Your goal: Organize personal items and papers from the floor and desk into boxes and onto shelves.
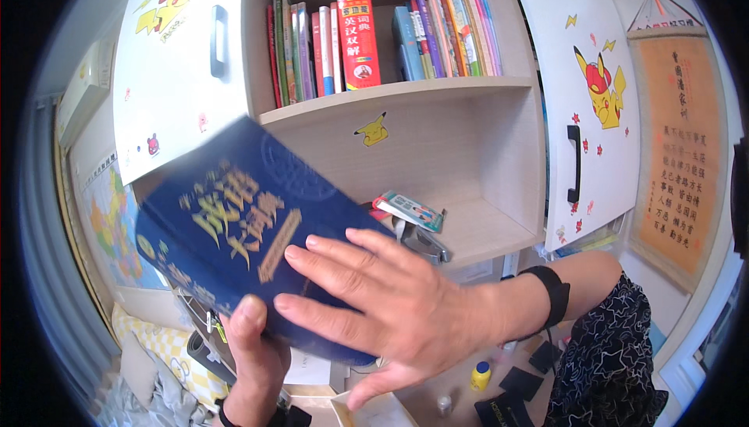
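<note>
A thick dark blue hardcover book (234,185) with gold lettering is held up tilted in front of the shelves. My left hand (256,349) grips it from below at its lower edge, the thumb up against the spine; the other fingers are mostly hidden behind it. Across the lower right of the front cover lies my right hand (394,298), its fingers spread and flat. Behind the book, a small book with a coloured cover (412,210) rests on a dark grey object (424,243) on the lower shelf.
Several upright books, among them a thick red dictionary (358,40), fill the upper shelf (406,90). White cabinet doors with cartoon stickers flank it, left (175,76) and right (601,138). A yellow bottle (480,376) and a white box (382,411) are below.
</note>
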Available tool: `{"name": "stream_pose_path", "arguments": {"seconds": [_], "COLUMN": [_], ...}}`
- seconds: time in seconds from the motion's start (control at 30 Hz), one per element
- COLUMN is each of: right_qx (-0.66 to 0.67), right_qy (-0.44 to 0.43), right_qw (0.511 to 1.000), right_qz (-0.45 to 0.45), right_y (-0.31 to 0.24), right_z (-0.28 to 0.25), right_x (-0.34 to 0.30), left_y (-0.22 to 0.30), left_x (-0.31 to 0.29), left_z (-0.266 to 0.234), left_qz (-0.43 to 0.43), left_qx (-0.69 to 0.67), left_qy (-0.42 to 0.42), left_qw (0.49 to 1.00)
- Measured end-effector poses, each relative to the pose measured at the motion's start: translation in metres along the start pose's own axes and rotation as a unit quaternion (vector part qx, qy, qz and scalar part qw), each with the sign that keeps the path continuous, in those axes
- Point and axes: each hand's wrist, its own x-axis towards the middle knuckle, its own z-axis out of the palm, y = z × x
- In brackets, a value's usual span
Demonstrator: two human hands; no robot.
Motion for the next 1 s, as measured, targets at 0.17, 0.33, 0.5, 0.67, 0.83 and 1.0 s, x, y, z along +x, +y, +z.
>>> {"name": "stream_pose_path", "arguments": {"seconds": [0.17,0.33,0.5,0.67,0.83,1.0], "right_qx": [-0.094,-0.161,-0.038,-0.121,-0.103,-0.033], "right_qy": [0.101,0.337,0.487,0.498,0.469,0.430], "right_qw": [0.986,0.923,0.864,0.840,0.841,0.873], "right_qz": [0.088,0.091,0.125,0.178,0.251,0.228], "right_y": [0.010,0.071,0.108,0.134,0.161,0.204], "right_z": [-0.013,-0.046,-0.101,-0.137,-0.147,-0.135], "right_x": [0.014,0.031,0.027,0.027,0.027,0.039], "left_y": [0.030,0.047,0.032,0.013,-0.019,-0.027], "left_x": [0.038,0.091,0.183,0.235,0.250,0.260], "left_z": [0.063,0.139,0.157,0.156,0.156,0.152], "left_qz": [0.019,0.195,0.230,0.198,0.382,0.306], "left_qx": [0.106,0.221,0.214,0.662,0.820,0.875], "left_qy": [-0.006,-0.201,-0.309,-0.197,-0.205,-0.230], "left_qw": [0.994,0.934,0.898,0.695,0.374,0.297]}}
